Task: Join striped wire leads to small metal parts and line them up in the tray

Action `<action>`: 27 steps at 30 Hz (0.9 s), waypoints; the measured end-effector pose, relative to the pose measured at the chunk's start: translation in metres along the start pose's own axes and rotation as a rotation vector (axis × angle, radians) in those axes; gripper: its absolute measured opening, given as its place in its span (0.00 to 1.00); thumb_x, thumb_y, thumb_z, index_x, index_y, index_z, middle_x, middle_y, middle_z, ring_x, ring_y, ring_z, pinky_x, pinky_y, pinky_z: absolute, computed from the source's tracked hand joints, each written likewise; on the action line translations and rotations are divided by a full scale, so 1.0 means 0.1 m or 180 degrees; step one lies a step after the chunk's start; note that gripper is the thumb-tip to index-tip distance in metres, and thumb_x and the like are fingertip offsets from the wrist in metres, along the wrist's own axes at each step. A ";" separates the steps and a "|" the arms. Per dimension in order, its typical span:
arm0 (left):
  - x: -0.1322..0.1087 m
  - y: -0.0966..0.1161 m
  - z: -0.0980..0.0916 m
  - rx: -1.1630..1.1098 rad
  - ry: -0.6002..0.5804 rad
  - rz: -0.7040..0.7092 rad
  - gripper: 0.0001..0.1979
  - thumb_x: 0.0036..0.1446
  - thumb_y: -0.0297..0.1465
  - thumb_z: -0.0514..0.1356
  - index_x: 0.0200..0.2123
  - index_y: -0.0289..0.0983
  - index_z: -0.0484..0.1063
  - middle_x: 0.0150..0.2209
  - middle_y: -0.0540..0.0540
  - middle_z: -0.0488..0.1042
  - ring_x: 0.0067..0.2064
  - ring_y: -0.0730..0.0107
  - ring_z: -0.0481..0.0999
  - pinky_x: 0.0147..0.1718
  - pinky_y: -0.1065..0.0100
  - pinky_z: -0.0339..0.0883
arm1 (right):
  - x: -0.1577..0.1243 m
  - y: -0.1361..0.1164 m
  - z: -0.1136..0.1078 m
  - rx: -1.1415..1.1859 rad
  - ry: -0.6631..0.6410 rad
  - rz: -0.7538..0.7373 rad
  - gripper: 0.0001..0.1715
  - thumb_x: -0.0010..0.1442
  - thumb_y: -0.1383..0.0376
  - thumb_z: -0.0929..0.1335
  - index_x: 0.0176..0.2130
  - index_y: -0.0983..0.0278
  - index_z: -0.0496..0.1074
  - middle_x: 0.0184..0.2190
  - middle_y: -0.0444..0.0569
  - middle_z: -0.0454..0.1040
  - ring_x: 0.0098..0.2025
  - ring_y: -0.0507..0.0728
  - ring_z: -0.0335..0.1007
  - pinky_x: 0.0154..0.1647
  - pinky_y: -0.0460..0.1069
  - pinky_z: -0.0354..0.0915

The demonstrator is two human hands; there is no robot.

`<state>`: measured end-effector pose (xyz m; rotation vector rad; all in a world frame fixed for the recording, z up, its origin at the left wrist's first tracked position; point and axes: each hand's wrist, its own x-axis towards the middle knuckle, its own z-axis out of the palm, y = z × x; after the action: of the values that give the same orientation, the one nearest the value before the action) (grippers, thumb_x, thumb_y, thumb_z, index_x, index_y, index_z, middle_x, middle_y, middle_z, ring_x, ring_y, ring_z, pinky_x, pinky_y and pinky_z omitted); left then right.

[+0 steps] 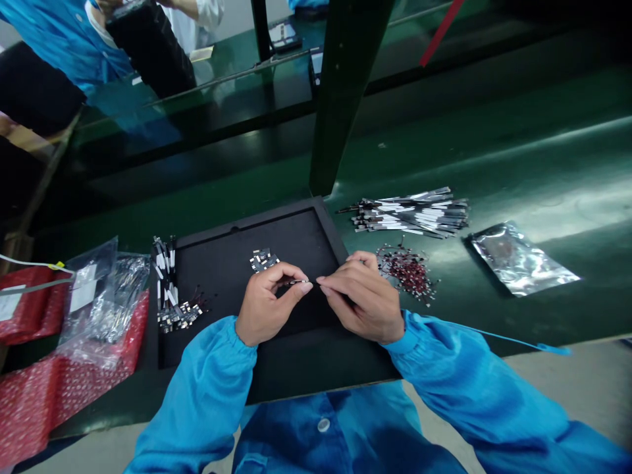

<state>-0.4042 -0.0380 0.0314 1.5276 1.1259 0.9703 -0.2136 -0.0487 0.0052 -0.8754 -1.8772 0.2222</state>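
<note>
My left hand [273, 304] pinches a small metal-tipped part [296, 282] between thumb and forefinger, above a black tray [316, 230]. My right hand [365, 297] sits just beside that part, its fingers curled closed, and anything thin in its pinch is hidden. A small heap of black-and-silver parts [263, 260] lies on the tray ahead of my hands. A larger bunch of similar parts [170, 293] lies along the tray's left side. Further right, on the green bench, are a bundle of flat striped strips [409, 214] and a loose heap of dark red components [407, 273].
A silver foil bag [523, 260] lies at right. Red bubble bags [34, 401] and a clear plastic bag [99, 296] lie at left. A green upright post [340, 92] rises behind the tray. A co-worker's blue sleeve [64, 46] shows across the bench.
</note>
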 end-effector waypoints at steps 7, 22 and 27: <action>-0.01 0.01 0.00 0.0100 0.0007 0.0134 0.04 0.58 0.30 0.66 0.34 0.36 0.76 0.33 0.47 0.78 0.35 0.71 0.77 0.38 0.70 0.71 | 0.00 0.00 -0.01 0.0008 -0.0024 0.0013 0.11 0.62 0.75 0.69 0.43 0.63 0.73 0.30 0.46 0.76 0.30 0.53 0.69 0.42 0.57 0.61; -0.02 0.02 -0.02 0.0274 0.0018 0.0302 0.03 0.58 0.29 0.66 0.34 0.36 0.77 0.32 0.47 0.79 0.34 0.70 0.78 0.37 0.69 0.71 | -0.01 0.00 0.00 0.0031 -0.0042 -0.0030 0.11 0.62 0.75 0.69 0.44 0.62 0.73 0.30 0.46 0.77 0.30 0.54 0.70 0.44 0.58 0.63; -0.02 0.04 -0.04 0.0495 0.0042 0.0390 0.03 0.58 0.29 0.66 0.33 0.36 0.77 0.32 0.48 0.79 0.34 0.71 0.78 0.36 0.70 0.71 | 0.00 -0.01 -0.01 0.0030 -0.0042 -0.0080 0.10 0.62 0.76 0.69 0.42 0.64 0.73 0.30 0.46 0.76 0.29 0.53 0.70 0.44 0.58 0.63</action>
<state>-0.4081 -0.0391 0.0357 1.7343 1.1500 0.9949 -0.2134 -0.0490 0.0060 -0.8453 -1.8969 0.2216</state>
